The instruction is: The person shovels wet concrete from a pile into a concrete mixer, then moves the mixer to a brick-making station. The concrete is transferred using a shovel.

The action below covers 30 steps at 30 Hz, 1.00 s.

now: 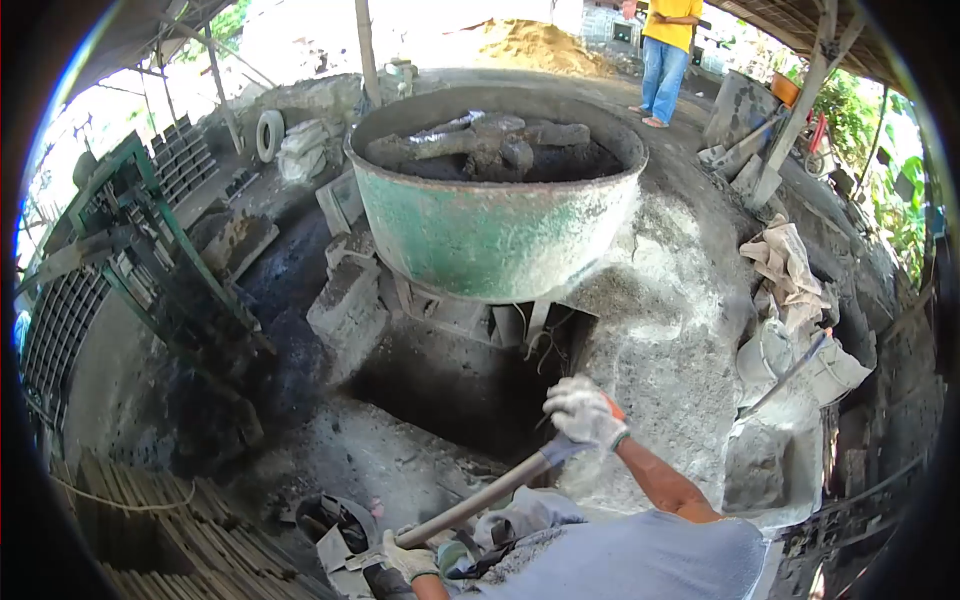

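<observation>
Long tool handle [478, 502] gripped in both gloved hands, low in front of green mixer drum [495, 215].

Handle axis diagonal, rising from lower left to upper right toward dark pit [450, 395] under drum; working end hidden. Right hand [585, 412] at upper end, nearer drum, fingers wrapped around shaft. Left hand [410, 560] at lower end, fingers curled closed on it. Grey cement heap [665, 330] to right; standing person [668, 55] well beyond drum.

Shovel handle [480, 500] blade end hidden past gloved right hand [585, 412]. Left hand [410, 560] partly cut by bottom edge. Standing person [665, 55] cropped above the chest. Mixer drum [495, 215] contents dark, unclear. Pit under drum too shadowed to read.
</observation>
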{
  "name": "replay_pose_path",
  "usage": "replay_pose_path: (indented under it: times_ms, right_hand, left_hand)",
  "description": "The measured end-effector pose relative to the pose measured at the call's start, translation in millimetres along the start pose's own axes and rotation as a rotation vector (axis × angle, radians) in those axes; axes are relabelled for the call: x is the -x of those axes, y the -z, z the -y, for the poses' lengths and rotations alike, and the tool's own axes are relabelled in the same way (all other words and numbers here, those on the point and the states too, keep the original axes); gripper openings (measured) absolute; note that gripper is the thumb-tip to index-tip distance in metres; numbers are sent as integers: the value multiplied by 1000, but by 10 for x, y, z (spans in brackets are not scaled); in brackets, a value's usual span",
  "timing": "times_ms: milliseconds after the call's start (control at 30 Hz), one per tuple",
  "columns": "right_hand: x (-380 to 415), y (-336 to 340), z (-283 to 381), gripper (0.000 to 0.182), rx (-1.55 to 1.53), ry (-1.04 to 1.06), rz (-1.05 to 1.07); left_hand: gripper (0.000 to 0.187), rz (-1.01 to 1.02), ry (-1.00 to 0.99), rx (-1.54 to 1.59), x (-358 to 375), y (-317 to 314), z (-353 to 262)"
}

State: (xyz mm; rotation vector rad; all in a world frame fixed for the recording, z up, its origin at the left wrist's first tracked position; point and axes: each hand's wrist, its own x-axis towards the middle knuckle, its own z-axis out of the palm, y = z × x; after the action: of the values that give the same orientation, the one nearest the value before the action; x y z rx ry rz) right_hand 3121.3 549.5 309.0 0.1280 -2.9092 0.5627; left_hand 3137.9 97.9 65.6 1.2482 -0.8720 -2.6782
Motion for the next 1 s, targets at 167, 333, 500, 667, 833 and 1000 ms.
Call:
replay_pose_path:
  times_ms: [167,333,500,667,833,1000]
  right_hand:
    - [-280,-603,1159,48,-339,-80,518]
    - [-495,-1324,1783,70,-425,125,796]
    - [-821,-1440,2055,74,-336,-32,807]
    - [-991,-1462,2007,70,-357,-235,698]
    - [-1099,-1503,1672,76,-343,-454,755]
    - [-1068,-1436,1278,76,-256,-617,780]
  left_hand:
    - [28,-26,114,9,-299,-470,-270]
    - [27,29,242,-76,-706,-836,-466]
    - [19,183,293,-140,-503,-1635,-573]
    - [33,393,165,-482,-594,-1973,-521]
    - [32,396,160,-814,-1064,-1716,-822]
    - [18,160,59,-815,-1680,-861,-1220]
